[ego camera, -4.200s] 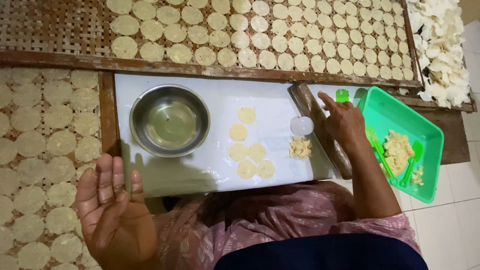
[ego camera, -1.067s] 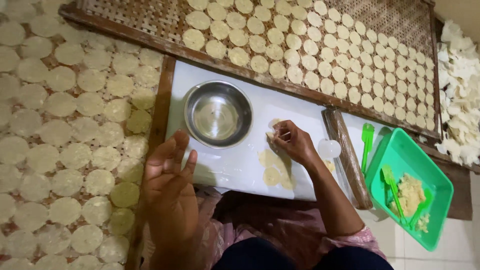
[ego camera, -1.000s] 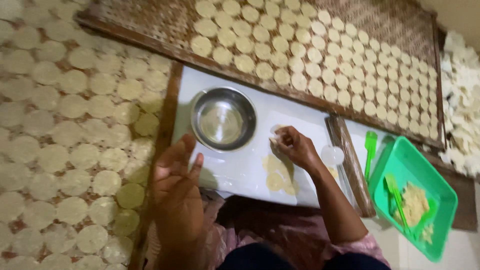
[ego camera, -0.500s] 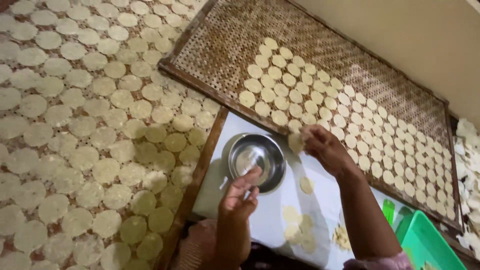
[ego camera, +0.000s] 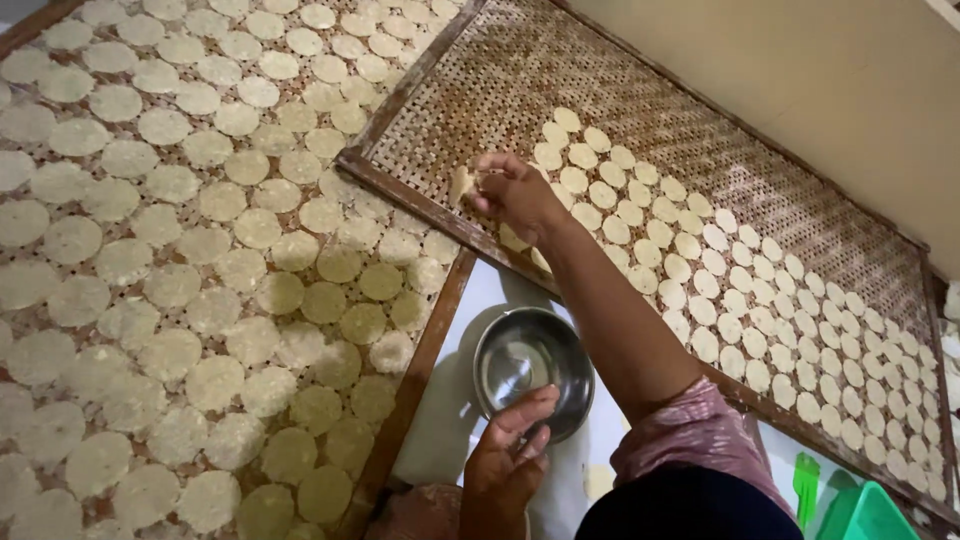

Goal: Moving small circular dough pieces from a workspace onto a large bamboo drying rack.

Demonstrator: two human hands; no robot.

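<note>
One head-worn view only; it looks steeply down and forward, tilted, from close above the woven tray (ego camera: 700, 130). No second view overlaps.

Two woven trays side by side — left tray (ego camera: 180, 250) packed with dough discs (ego camera: 255, 228), right tray (ego camera: 640, 110) partly filled. Steel bowl (ego camera: 530, 365) on the table (ego camera: 450, 420) below them; right hand (ego camera: 512, 190) over right tray's near corner, left hand (ego camera: 510, 460) at bowl's rim.

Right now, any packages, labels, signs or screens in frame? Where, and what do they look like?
None in view: no package, label, sign or screen.
Closest to a container: round shiny steel bowl, by the left hand.
Green plastic tub corner, bottom right.
Right hand pinches a pale dough disc over the woven bamboo tray.
</note>
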